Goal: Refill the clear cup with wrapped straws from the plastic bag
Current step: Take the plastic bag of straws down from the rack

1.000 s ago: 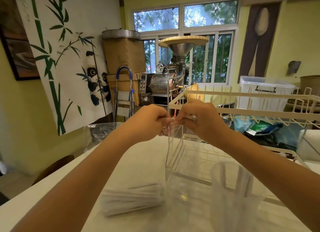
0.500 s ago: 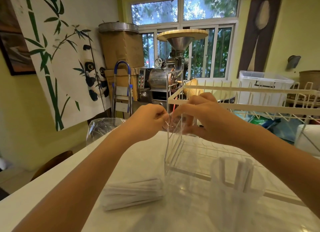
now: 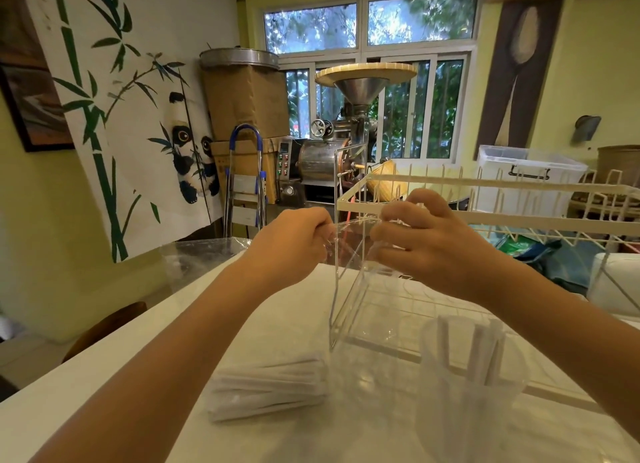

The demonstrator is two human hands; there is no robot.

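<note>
Head view shows me early in the job, by my reading: my left hand (image 3: 294,244) and right hand (image 3: 420,241) are raised side by side over the middle of the white counter (image 3: 114,386), both pinching the top of a clear plastic bag (image 3: 349,251) that hangs between them. The left fingers are curled tight on the film; the right thumb and fingers are narrowed on the other edge, as if pulling the mouth apart. Whether the bag is open yet I cannot tell, the film being nearly invisible. The clear cup (image 3: 471,386) stands at about 5 o'clock from my hands, near the frame's bottom, holding only a few wrapped straws (image 3: 483,352). A bundle of wrapped straws (image 3: 270,390) lies flat at about 7 o'clock, apart from the cup. Filling the cup is still ahead.
</note>
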